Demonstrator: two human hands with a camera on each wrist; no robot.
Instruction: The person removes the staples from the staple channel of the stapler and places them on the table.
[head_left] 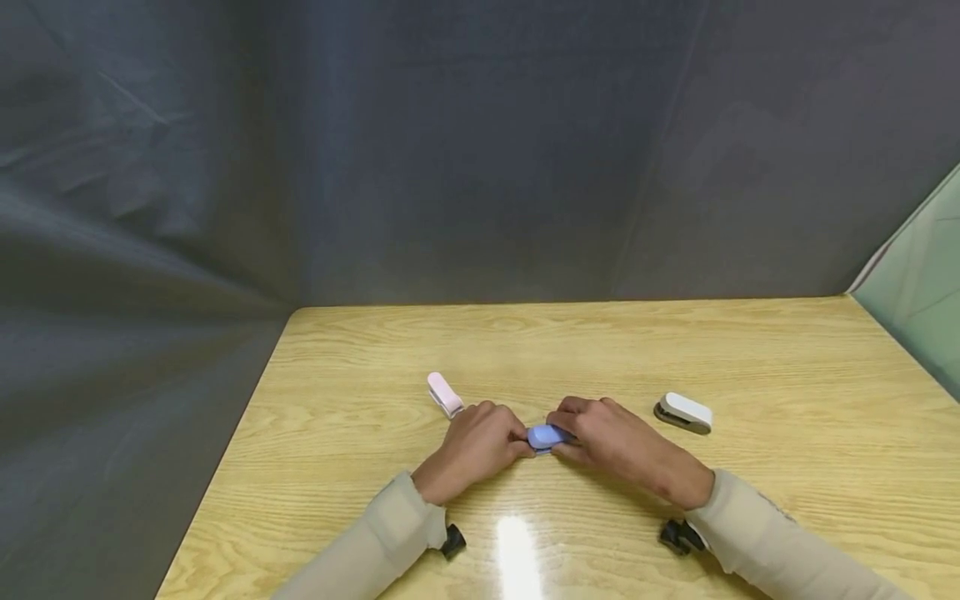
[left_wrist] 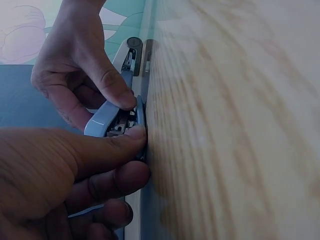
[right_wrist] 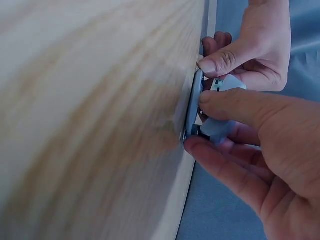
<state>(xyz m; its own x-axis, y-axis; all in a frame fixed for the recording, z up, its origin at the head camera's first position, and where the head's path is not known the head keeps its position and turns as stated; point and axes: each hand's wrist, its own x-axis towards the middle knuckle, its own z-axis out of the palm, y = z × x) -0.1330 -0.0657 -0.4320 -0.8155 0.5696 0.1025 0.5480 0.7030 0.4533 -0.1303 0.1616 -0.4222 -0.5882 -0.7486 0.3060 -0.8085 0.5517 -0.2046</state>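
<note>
A small blue stapler (head_left: pixel 546 436) lies at the middle of the table between both hands. The right hand (head_left: pixel 611 437) grips its rear part, with thumb and fingers about the body. At the front end, the left hand (head_left: pixel 483 442) pinches the stapler low down with thumb and forefinger. In the left wrist view, the blue top arm (left_wrist: pixel 102 117) stands raised from the base, and metal parts show in the gap. The right wrist view shows the grey-blue base (right_wrist: pixel 194 105) on edge beside the table surface; fingers hide part of the body.
A pink stapler (head_left: pixel 444 392) lies just beyond the left hand. To the right of the right hand is a white stapler (head_left: pixel 685 411) with a dark base. The wooden table (head_left: pixel 360 358) meets a dark grey curtain (head_left: pixel 480 167) at its back and left.
</note>
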